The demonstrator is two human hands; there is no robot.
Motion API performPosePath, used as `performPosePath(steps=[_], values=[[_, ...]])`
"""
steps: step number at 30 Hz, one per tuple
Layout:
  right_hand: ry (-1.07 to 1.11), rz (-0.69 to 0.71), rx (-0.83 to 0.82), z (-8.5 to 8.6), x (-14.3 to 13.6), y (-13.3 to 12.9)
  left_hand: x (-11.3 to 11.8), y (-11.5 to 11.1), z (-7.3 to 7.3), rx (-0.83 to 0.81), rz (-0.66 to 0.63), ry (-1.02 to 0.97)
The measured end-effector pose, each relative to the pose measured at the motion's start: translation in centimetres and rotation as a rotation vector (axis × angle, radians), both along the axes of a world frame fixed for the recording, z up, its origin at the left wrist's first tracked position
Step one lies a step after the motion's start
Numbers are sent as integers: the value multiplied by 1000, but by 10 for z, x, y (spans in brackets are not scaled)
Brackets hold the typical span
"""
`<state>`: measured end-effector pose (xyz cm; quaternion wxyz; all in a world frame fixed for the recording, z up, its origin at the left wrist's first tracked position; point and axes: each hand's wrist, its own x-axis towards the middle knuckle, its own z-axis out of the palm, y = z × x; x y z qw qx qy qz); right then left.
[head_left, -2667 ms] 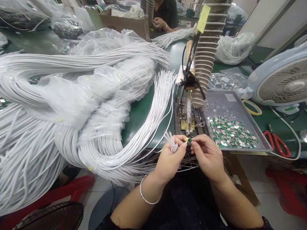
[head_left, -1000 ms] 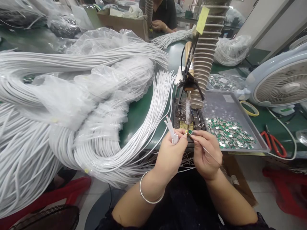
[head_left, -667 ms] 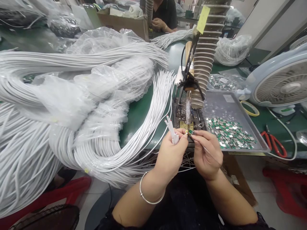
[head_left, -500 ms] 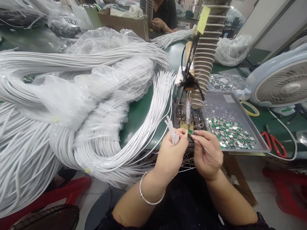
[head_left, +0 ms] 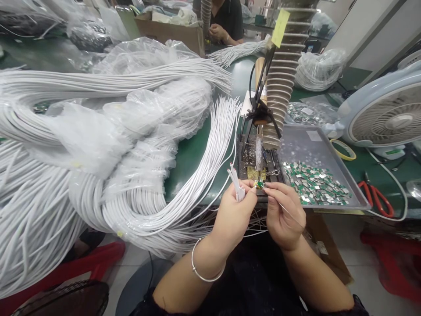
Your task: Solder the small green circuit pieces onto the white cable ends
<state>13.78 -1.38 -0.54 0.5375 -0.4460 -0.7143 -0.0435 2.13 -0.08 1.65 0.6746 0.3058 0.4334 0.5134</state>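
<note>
My left hand (head_left: 234, 211) is closed around several white cables (head_left: 237, 186), whose cut ends stick up above the fist. Its thumb and forefinger pinch beside a small green board (head_left: 259, 184). Opposite, my right hand (head_left: 284, 213) is closed in a pinch on a thin wire (head_left: 285, 210) that runs back over its fingers. The board sits between both sets of fingertips, right under the tip of a soldering iron (head_left: 258, 151) held upright in a stand. What exactly touches the board is too small to tell.
Large bundles of white cable (head_left: 131, 206) cover the left. On the right are a grey tray (head_left: 315, 131) of small boards, yellow tape (head_left: 343, 149), red-handled pliers (head_left: 378, 197) and a fan (head_left: 388, 109). A ribbed hose (head_left: 279, 83) rises behind the iron. A person (head_left: 226, 22) sits opposite.
The small green board between my fingertips has turned and shifted slightly left, now under the iron's tip. The cable ends in my left hand have moved slightly.
</note>
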Motion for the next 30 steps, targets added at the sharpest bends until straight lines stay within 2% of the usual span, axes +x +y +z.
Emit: performPosePath(steps=[5,14,20,24,27,30], values=[[79,50,-81,-2,3,-2,-4,-2,-2,29,-29,58],[-63,14,-250,4,5,-2,-14,-3,-2,74,-116,203],[-69,42,-146,0,5,1,-19,-1,0,73,-221,263],[-75,76,-126,-2,4,0,-17,0,2,91,-220,251],[-9,44,-146,-5,2,-3,-14,1,3,125,-194,244],[62,-45,-149,-8,1,-6,-13,2,4,132,-184,244]])
